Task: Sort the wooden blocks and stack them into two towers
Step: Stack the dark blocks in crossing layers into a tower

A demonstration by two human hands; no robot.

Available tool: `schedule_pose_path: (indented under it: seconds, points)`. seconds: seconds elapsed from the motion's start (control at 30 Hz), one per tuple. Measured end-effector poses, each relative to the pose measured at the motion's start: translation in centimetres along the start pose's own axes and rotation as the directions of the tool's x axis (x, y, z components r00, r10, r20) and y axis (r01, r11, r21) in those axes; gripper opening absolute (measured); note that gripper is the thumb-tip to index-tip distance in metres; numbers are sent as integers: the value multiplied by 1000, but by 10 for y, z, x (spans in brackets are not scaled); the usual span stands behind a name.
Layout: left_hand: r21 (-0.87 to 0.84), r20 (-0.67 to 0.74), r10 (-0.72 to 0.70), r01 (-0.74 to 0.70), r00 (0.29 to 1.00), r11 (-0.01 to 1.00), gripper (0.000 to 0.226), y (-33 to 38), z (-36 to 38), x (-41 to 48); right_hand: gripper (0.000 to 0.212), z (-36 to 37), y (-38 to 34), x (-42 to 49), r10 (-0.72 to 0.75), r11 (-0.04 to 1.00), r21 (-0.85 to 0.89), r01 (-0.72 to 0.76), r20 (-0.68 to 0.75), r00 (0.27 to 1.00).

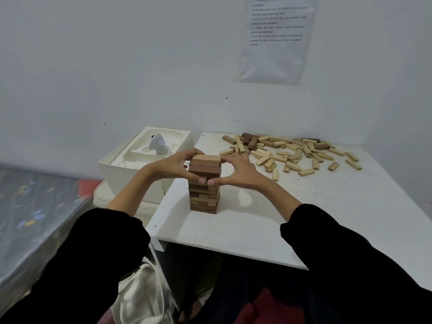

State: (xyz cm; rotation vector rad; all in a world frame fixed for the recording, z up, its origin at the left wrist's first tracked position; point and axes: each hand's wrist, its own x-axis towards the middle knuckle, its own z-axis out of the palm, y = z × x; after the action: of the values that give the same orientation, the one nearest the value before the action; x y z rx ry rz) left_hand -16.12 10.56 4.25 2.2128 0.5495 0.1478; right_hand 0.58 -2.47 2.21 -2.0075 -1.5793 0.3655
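Black-sleeved left hand (173, 167) and right hand (240, 174) clasp a brown-and-pale layered tower (203, 195).

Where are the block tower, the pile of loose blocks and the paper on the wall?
block tower (203, 197), head view, bare lower front face.
pile of loose blocks (292, 151), head view, middle of the heap.
paper sheet (278, 38), head view, centre of the printed page.

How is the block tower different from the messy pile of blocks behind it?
The tower is neat, with blocks laid in stacked layers; the pile lies scattered on the table. The tower shows many dark brown blocks; the pile is mostly pale. The left hand and right hand hold the tower near its top; nothing touches the pile. Both are small wooden blocks.
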Motion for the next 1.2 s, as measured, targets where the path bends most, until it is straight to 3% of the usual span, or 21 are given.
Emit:
schedule_pose_path:
  seconds: [0.2,0.33,0.6,0.73,0.8,0.93,1.03,1.13,1.2]
  points:
    - [3,-1,0,0,1000,1000,76,2,1,-2,77,2,1,-2,-1,999,33,1,-9,1000]
    - [-14,-2,-16,16,1000,1000,91,2,1,-6,87,-2,6,-6,2,981,195,-7,27,1000]
    - [-60,-34,-1,-1,999,998,72,-3,-2,-11,64,-7,3,-6,-64,976,206,72,-48,997]
    - [-58,-34,16,-18,999,998,72,-2,-1,-10,62,-7,2,-5,-59,976,208,71,-64,996]
    - [-51,-28,2,-3,1000,999,80,-1,-1,-12,68,-7,-1,-7,-47,977,205,59,-64,997]
    - [-36,20,-39,39,999,999,126,-3,1,-16,102,-8,-6,-18,41,990,129,-47,53,998]
    - [13,101,-13,12,995,1000,115,-1,7,-23,118,-1,-11,-27,86,995,30,-92,163,983]
    - [121,95,-45,33,994,992,143,-3,10,-22,119,9,-15,-31,96,995,4,-98,201,975]
    - [169,91,-51,35,994,985,146,-1,10,-20,119,12,-19,-31,99,995,-8,-99,214,972]
